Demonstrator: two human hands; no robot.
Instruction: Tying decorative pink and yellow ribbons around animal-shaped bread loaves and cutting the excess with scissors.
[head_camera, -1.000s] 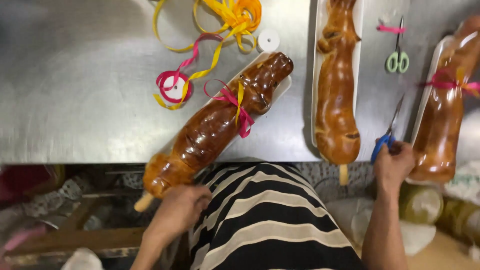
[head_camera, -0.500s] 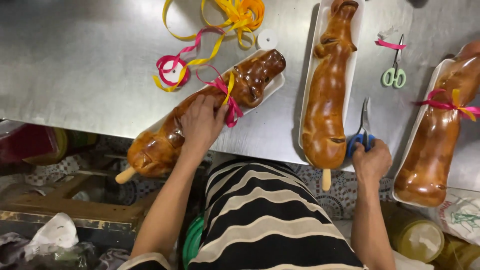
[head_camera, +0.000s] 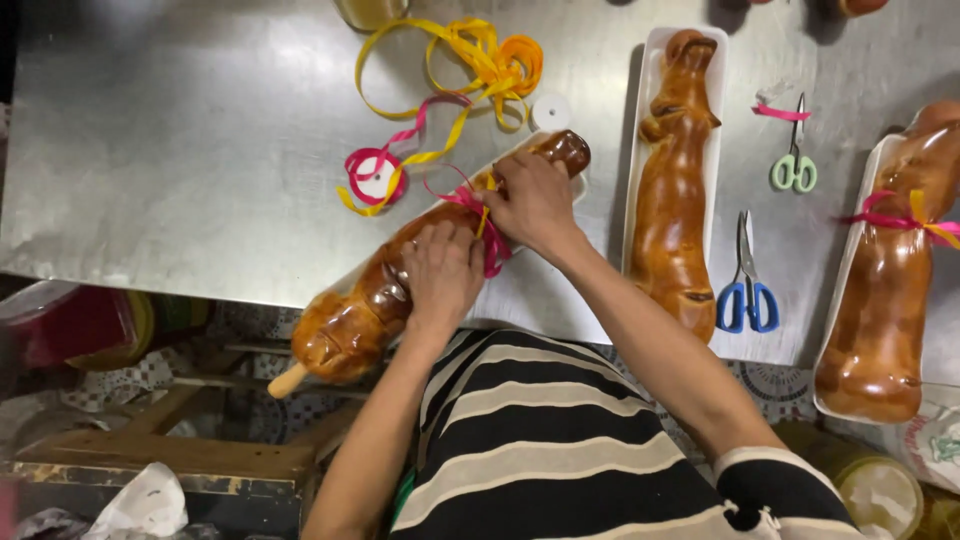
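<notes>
Head view: I see the wrapped roast pig (head_camera: 400, 275) lying diagonally, stick end toward me; left hand (head_camera: 440, 275) rests flat, fingers loose, right hand (head_camera: 530, 200) pinches its ribbon (head_camera: 480, 215).

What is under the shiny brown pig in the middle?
A long white tray sits under the roast pig, and the tray rests on the metal table. The pig covers the tray's middle, so that part is hidden.

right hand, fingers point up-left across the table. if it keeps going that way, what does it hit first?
Probably the loose tangle of yellow and pink ribbon on the steel table. The right hand rests on the glazed brown wrapped roast, fingers aimed that way; depth is unclear.
</notes>
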